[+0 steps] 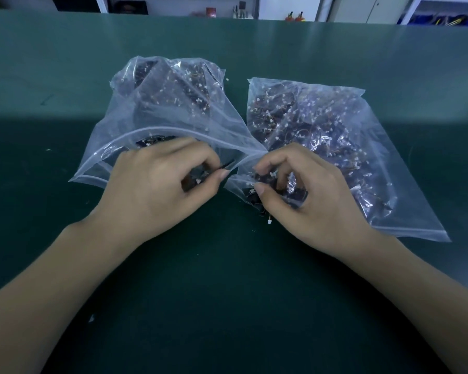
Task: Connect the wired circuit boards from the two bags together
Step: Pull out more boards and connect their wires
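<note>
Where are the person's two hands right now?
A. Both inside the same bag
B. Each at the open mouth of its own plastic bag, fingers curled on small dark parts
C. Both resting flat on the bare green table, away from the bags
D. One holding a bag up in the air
B: the left hand is at the mouth of the left bag and the right hand at the right bag, each pinching small dark boards.

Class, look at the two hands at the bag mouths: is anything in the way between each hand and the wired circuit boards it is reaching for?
Nothing visible blocks them. The left hand reaches into the left bag and pinches a dark board; the right hand fingers boards at the mouth of the right bag.
</note>
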Demonstrator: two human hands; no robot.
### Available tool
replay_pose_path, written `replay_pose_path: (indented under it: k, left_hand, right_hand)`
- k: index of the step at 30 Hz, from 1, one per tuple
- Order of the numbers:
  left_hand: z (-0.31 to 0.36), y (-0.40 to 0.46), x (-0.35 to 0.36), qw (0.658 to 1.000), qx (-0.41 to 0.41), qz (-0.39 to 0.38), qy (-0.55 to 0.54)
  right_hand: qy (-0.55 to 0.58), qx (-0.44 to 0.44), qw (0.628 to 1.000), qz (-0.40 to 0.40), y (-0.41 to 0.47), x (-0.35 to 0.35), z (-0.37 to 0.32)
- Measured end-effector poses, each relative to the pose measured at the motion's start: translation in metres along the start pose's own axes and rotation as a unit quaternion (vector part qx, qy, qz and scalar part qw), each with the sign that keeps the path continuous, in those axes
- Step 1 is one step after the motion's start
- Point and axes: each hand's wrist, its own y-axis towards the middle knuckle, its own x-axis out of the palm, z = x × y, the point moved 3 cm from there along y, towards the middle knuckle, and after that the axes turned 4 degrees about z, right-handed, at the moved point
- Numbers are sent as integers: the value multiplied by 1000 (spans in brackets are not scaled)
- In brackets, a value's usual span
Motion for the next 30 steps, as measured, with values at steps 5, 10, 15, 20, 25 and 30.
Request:
replay_pose_path:
  k: [5, 10, 15, 20, 25, 30]
  left_hand:
    - [4, -2, 2, 999, 46, 26, 2]
    - [7, -2, 1, 996, 57, 51, -50]
    - [18, -4, 1, 990, 60, 72, -105]
    - [24, -4, 1, 979, -3, 71, -191]
    - [30, -7, 15, 933, -136, 4, -334]
    - [28, -7, 20, 902, -182, -32, -389]
  right_hand:
    - [8, 12, 1000, -3, 0, 1, 2]
    - [27, -4, 1000, 3, 1, 2, 1]
    - [47, -27, 999, 4, 1, 2, -1]
    - [50, -29, 998, -15, 0, 3, -1]
    - [42, -44, 998, -17, 1, 3, -2]
    - [51, -10, 999, -10, 1, 2, -1]
